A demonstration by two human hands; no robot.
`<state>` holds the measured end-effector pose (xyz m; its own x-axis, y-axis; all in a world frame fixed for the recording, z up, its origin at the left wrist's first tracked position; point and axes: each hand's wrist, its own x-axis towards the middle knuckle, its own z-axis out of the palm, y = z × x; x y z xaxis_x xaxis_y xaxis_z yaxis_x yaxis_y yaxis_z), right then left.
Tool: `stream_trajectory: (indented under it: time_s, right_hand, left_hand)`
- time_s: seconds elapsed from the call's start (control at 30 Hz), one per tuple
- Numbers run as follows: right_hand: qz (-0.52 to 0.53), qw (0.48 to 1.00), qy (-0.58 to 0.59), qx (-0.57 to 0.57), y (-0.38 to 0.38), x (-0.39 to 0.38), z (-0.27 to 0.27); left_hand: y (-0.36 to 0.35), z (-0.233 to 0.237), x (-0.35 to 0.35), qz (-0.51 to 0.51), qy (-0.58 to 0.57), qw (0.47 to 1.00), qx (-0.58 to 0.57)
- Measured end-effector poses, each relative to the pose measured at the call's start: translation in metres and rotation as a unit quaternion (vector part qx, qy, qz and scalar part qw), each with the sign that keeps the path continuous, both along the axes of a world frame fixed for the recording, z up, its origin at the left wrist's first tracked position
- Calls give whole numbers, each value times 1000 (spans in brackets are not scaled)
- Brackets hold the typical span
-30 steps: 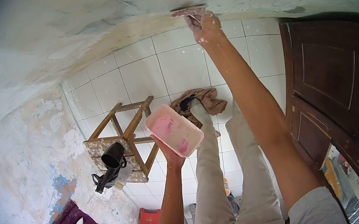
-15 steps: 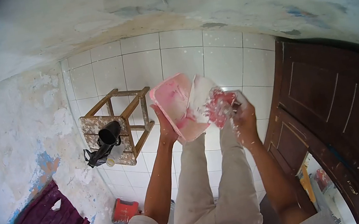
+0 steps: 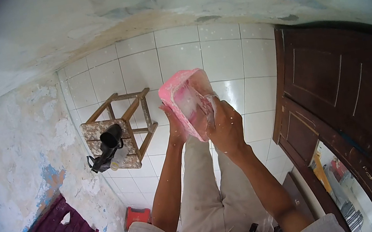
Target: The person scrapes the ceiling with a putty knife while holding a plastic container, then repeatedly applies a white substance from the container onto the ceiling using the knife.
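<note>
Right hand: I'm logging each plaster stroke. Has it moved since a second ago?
Yes. The right hand came down from the tiles' top edge to the pink tub, now level with the wooden stool.

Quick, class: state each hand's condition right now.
Left hand: closed, holding the pink tub.
Right hand: at the tub's rim; grip cannot be told.

light: bright, even daylight | shadows: soft | lens: fisheye, black corners, curved edges | focus: mostly sharp
</note>
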<state>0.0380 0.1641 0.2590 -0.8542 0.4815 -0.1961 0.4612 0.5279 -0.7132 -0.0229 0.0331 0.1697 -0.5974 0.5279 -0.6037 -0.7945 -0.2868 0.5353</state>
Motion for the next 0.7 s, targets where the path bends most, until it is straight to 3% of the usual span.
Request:
stream_trajectory:
  time_s: [0.23,0.53,0.63,0.7]
  right_hand:
    - [-23,998,3,-59,7,29,-23]
    - [-105,928,-140,-329,46,56,-37]
    - [-248,849,57,-463,48,65,-42]
    - [-259,833,84,-481,52,72,-45]
  left_hand:
    - [10,-26,32,11,-8,1000,-13]
    - [21,-33,53,-51,-43,997,-44]
    - [15,-33,54,-49,-60,997,-15]
    - [10,-33,51,-22,-73,997,-2]
